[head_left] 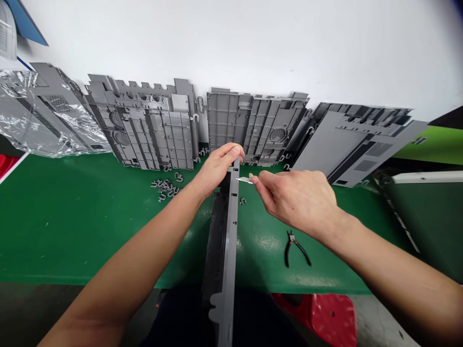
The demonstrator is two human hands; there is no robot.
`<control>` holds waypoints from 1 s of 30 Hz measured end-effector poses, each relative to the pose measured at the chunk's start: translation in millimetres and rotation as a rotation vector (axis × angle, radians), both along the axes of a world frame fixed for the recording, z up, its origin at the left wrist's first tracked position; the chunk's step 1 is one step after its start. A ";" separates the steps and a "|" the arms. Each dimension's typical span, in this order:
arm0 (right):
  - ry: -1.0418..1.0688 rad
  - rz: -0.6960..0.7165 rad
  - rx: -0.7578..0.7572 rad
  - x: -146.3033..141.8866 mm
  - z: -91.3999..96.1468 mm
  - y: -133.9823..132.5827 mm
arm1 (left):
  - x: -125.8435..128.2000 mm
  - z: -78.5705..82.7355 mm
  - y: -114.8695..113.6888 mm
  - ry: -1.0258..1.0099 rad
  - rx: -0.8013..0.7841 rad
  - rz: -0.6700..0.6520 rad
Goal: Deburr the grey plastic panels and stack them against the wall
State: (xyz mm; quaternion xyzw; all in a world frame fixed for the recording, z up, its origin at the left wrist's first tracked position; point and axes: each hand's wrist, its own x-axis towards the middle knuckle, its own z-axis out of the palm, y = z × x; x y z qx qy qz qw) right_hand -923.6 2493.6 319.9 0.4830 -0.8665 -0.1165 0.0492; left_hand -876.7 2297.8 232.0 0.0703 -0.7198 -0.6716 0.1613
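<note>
A grey plastic panel (pixel 230 250) stands on edge in front of me, its narrow slotted side facing up. Closed around its far end is my left hand (pixel 223 164), thumb on top. My right hand (pixel 292 195) grips a knife (pixel 245 180); only its thin pale blade shows, the handle being hidden in the fist. The blade's tip is at the panel's slotted edge, and whether it touches I cannot tell. A small grey hook-shaped plastic piece (pixel 242 201) lies on the green table just right of the panel.
Several similar grey panels (pixel 144 127) lean against the white wall (pixel 253 43); the leftmost is in clear plastic wrap (pixel 21 115). Small hook-shaped pieces (pixel 166 188) lie heaped on the green table (pixel 90 217). Black-handled cutters (pixel 294 248) rest at right. A red stool (pixel 333 315) stands below.
</note>
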 end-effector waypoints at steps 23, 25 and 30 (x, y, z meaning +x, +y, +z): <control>0.006 0.027 -0.022 1.1 -2.9 4.0 | -0.8 2.4 0.1 -0.024 0.003 -0.026; 0.007 0.017 -0.025 2.1 -3.3 4.8 | -0.7 2.3 0.1 -0.024 0.008 -0.031; -0.108 0.115 -0.059 17.4 -2.9 12.2 | 0.9 1.2 -3.3 -0.008 0.024 -0.022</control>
